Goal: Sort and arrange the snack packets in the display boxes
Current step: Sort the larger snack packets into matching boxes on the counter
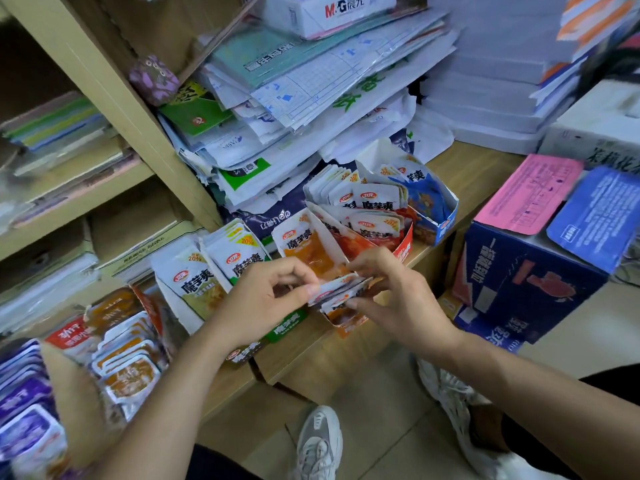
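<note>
Paper pile (pixel 304 84) is well behind our grips, blue carton (pixel 526 285) off to their right. On the table (pixel 481 168) we see the orange display box (pixel 341 323) right under the grips, red box (pixel 403 245) and blue box (pixel 445 216) behind them, green box (pixel 287 323) beside the left one. Small packet stack (pixel 341 292) sits over the orange box's front end, pinched by both: left grip (pixel 263 296) with thumb and fingertips, right grip (pixel 391 292) curled on the opposite edge.

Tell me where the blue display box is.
Head view, right of centre on the wooden ledge: the blue display box stands behind the red display box, left of the dark blue carton.
</note>
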